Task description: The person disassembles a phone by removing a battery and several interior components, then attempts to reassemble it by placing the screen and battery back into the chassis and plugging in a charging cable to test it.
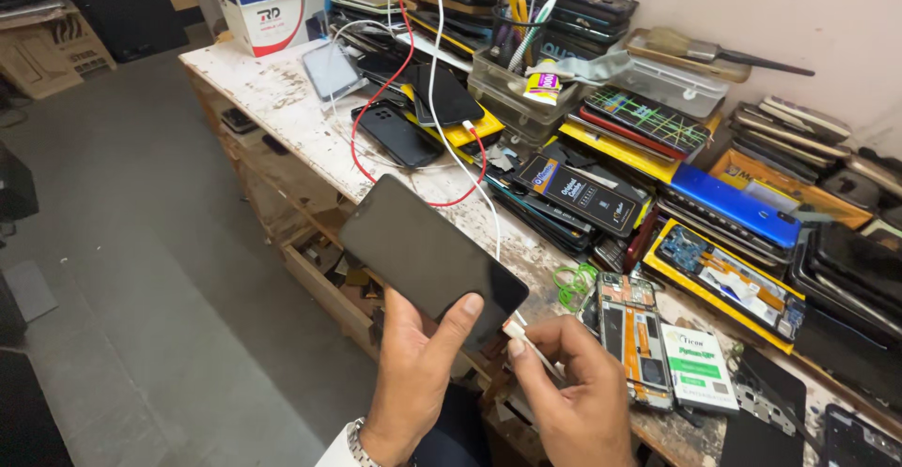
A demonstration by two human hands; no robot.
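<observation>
The left hand (413,382) holds a dark smartphone (430,258) from beneath, its grip closed around the near end: the thumb presses on the glass close to the lower corner and the other fingers are hidden under the body. The phone is off the worktop (282,110), over the near edge. Its long axis runs from the upper left down to the lower right, so the bottom short edge points toward the other hand. The screen is dark and faces up.

Just to the right, the right hand (573,401) pinches the plug end of a white cable (484,209) between thumb and forefinger, the other fingers curled in. The plug tip (516,330) sits just beside the phone's lower right corner, very near it; whether it touches cannot be told. The plug points up and left, roughly along the phone's long axis. From the pinch the cable rises up and away over the worktop toward the far clutter.

Farther right on the worktop lie a coil of green wire (573,284), an opened phone with its circuit board showing (635,331) and a small white and green box (699,368). Behind them stand stacks of phones and screens, and a red wire (368,138) loops across the far left of the pile.
</observation>
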